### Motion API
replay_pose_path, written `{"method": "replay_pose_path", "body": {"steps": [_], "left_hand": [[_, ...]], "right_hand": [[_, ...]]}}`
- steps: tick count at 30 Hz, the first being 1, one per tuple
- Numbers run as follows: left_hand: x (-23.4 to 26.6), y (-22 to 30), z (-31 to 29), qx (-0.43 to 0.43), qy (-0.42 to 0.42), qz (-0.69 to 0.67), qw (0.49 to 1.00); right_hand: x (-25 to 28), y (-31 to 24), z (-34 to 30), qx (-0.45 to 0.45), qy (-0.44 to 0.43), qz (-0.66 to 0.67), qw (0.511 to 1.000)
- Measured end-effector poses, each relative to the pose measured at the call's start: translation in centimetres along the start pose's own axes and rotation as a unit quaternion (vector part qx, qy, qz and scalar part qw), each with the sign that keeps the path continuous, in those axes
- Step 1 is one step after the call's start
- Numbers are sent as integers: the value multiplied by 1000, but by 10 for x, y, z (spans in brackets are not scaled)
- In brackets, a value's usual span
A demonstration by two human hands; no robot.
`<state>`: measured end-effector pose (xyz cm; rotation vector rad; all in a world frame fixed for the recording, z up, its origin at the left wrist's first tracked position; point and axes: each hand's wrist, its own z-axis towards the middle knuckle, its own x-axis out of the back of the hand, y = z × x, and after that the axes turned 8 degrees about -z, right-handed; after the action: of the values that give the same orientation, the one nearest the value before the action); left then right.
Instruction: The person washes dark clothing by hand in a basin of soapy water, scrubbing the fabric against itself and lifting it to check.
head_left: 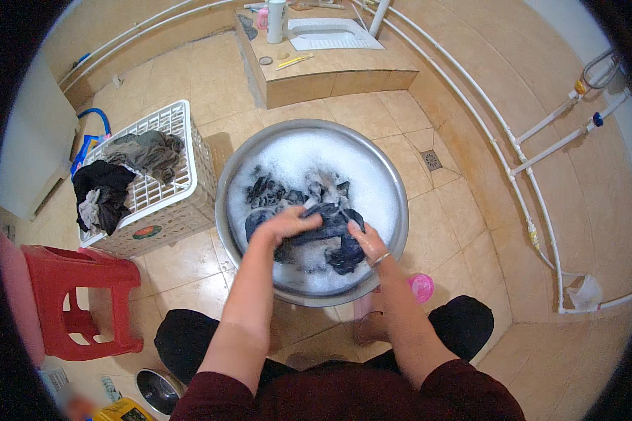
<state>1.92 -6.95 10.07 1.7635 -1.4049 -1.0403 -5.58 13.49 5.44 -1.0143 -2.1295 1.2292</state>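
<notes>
A large round metal basin full of white suds stands on the tiles in front of me. Dark wet clothes lie bunched in its middle. My left hand is closed on a dark garment from its left side, thumb on top. On the garment's right side my right hand, with a band at the wrist, grips the same cloth. The stretch of fabric between the two hands sits just over the foam. Several other soaked pieces float behind and to the left of it. The fingertips are partly hidden by cloth and suds.
At left stands a white plastic basket with a grey garment and black clothes on top. A red stool is nearer. A pink cup lies beside the basin. White pipes run along the right wall.
</notes>
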Motion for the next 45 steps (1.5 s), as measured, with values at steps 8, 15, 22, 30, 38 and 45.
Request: {"method": "replay_pose_path", "body": {"steps": [8,15,22,30,38,45], "left_hand": [[13,72,-38,-150,208,-21,966],[7,116,-77,-187,272,184,926],[14,65,-34,-152,337,462,806],[16,-60,39,-190,225,608,738],[29,-159,71,-10,159,474,866],[10,-105,80,-93,196,600,770]], "right_hand": [[34,-83,-22,165,0,-400,902],[68,-114,-42,165,59,-270,947],[64,-48,6,88,95,-257,958],[69,45,76,-14,112,-460,881],[-4,108,72,-41,19,-614,788],[35,194,128,62,10,-645,762]]}}
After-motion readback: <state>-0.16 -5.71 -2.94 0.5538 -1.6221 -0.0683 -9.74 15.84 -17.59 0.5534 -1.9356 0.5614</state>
